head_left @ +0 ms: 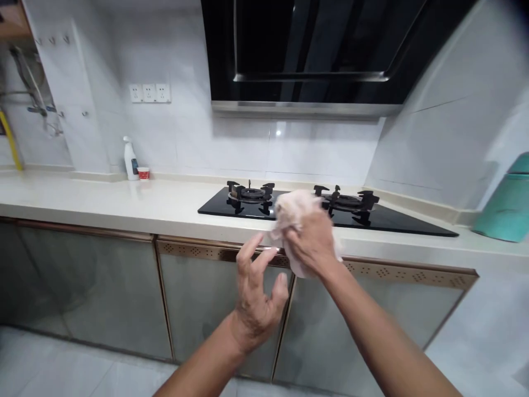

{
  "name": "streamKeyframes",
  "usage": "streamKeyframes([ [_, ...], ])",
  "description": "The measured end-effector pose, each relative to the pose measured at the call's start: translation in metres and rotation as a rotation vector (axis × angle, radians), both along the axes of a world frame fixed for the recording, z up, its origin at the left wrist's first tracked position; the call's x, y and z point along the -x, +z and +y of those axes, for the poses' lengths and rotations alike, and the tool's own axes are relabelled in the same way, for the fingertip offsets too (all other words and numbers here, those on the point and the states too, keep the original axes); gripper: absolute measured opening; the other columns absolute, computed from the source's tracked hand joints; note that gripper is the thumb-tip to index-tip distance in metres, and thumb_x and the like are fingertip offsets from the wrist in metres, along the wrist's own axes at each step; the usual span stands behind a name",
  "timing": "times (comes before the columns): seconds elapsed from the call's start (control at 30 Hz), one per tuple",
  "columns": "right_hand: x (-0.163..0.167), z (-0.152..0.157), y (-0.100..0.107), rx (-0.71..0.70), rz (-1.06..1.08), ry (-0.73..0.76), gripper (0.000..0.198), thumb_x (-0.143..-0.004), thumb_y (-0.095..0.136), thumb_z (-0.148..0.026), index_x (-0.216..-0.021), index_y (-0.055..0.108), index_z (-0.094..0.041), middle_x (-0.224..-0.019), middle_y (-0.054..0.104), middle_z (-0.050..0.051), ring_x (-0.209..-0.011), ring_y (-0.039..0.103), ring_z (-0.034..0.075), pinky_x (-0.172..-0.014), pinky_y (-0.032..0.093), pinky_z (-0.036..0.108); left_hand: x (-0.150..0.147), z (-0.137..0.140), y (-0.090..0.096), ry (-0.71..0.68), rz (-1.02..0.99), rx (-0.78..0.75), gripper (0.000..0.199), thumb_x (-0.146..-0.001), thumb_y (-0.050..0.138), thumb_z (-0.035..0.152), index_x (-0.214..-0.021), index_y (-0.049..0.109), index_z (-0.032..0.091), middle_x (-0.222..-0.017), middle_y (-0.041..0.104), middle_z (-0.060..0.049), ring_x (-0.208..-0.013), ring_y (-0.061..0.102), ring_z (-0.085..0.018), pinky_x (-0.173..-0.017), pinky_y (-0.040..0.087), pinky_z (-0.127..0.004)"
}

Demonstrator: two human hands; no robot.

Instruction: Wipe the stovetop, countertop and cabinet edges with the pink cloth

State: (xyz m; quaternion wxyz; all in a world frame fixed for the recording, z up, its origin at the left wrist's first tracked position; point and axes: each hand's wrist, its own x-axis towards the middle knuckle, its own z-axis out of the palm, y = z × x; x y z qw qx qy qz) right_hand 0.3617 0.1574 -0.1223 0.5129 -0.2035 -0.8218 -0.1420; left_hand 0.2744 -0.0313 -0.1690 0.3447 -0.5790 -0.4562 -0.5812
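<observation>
Bunched in my right hand (312, 237) is a pale pinkish-white cloth (297, 204), blurred at its edges. The hand holds it in front of the black glass gas hob (397, 223), between the two burners as I see them; whether the cloth touches the glass I cannot tell. My left hand (258, 295) is raised in front of the cabinet doors, below and left of the cloth. Its fingers are apart and slightly curled, with nothing in them. Part of the hob's front edge is hidden behind the cloth.
A black range hood (306, 107) overhangs the hob. On the pale countertop (82, 193) at left stand a white spray bottle (130, 160) and a small red-and-white cup (143, 173). At right stands a turquoise container (506, 204). Cabinets with glass-like doors (95, 286) run below the counter.
</observation>
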Motion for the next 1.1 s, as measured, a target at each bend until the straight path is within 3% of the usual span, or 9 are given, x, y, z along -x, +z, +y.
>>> streamKeyframes([
  [0.13,0.021,0.008,0.037,0.275,-0.401,0.280,0.053,-0.100,0.034,-0.052,-0.140,0.054,-0.024,-0.143,0.056,0.012,-0.132,0.048,0.032,-0.110,0.038,0.050,0.020,0.030,0.031,-0.018,0.218,0.254,0.079,-0.092,0.062,0.037,-0.157,0.017,0.028,-0.159,0.034,-0.017,-0.152,0.027,-0.031,-0.120,0.033,-0.055],
  [0.23,-0.008,0.037,0.052,0.404,-0.242,0.428,0.058,-0.103,0.020,-0.051,-0.148,0.046,-0.024,-0.148,0.054,0.008,-0.131,0.053,0.024,-0.108,0.043,0.042,0.028,0.056,0.045,0.093,0.264,0.500,0.103,-0.084,0.072,0.051,-0.160,0.006,0.027,-0.162,0.028,-0.020,-0.153,0.024,-0.035,-0.120,0.030,-0.059],
  [0.37,-0.052,0.069,0.037,0.393,-0.191,0.181,0.060,-0.102,0.023,-0.055,-0.126,0.065,-0.021,-0.136,0.064,0.012,-0.126,0.058,0.028,-0.104,0.047,0.043,0.014,0.086,0.070,0.368,0.298,0.632,0.107,-0.068,0.082,0.063,-0.155,0.030,0.030,-0.163,0.027,-0.018,-0.151,0.020,-0.045,-0.118,0.020,-0.067],
  [0.43,-0.060,0.069,0.018,0.343,-0.267,0.060,0.056,-0.102,0.026,-0.051,-0.120,0.070,-0.021,-0.130,0.068,0.012,-0.124,0.061,0.028,-0.102,0.047,0.043,0.004,0.100,0.077,0.450,0.371,0.722,0.099,-0.063,0.083,0.066,-0.147,0.044,0.030,-0.160,0.034,-0.018,-0.143,0.031,-0.048,-0.113,0.026,-0.068],
  [0.63,-0.051,0.041,-0.023,0.084,-0.067,-0.107,0.054,-0.105,0.023,-0.036,-0.116,0.071,-0.013,-0.118,0.073,0.014,-0.115,0.066,0.027,-0.101,0.043,0.040,0.011,0.114,0.067,0.540,0.544,0.692,0.078,-0.074,0.070,0.071,-0.137,0.053,0.029,-0.134,0.056,-0.016,-0.111,0.056,-0.036,-0.090,0.043,-0.049],
  [0.77,-0.052,0.040,-0.027,0.027,-0.014,-0.126,0.052,-0.107,0.023,-0.036,-0.111,0.071,-0.015,-0.112,0.075,0.012,-0.106,0.066,0.026,-0.087,0.041,0.040,0.068,0.085,0.062,0.525,0.636,0.638,0.078,-0.076,0.064,0.077,-0.137,0.052,0.029,-0.131,0.059,-0.015,-0.110,0.056,-0.033,-0.090,0.042,-0.046],
  [0.9,-0.051,0.044,-0.032,-0.063,0.019,-0.134,0.044,-0.106,0.030,-0.035,-0.109,0.070,-0.015,-0.109,0.074,0.010,-0.101,0.064,0.025,-0.084,0.036,0.038,0.172,0.022,0.065,0.546,0.578,0.631,0.081,-0.073,0.068,0.077,-0.135,0.055,0.027,-0.138,0.056,-0.015,-0.120,0.053,-0.034,-0.097,0.041,-0.045],
  [1.0,-0.044,0.044,-0.035,-0.117,0.086,-0.195,0.038,-0.105,0.036,-0.034,-0.099,0.069,-0.016,-0.095,0.073,0.009,-0.087,0.061,0.023,-0.077,0.031,0.038,0.244,-0.037,0.072,0.654,0.479,0.706,0.081,-0.070,0.073,0.074,-0.133,0.058,0.026,-0.127,0.062,-0.014,-0.113,0.057,-0.032,-0.097,0.042,-0.043],
  [1.1,-0.036,0.043,-0.035,-0.141,0.132,-0.262,0.036,-0.103,0.039,-0.033,-0.087,0.067,-0.018,-0.083,0.069,0.008,-0.078,0.054,0.022,-0.071,0.025,0.039,0.276,-0.076,0.078,0.856,0.403,0.803,0.078,-0.070,0.074,0.071,-0.131,0.060,0.024,-0.123,0.062,-0.015,-0.110,0.056,-0.033,-0.095,0.041,-0.043],
])
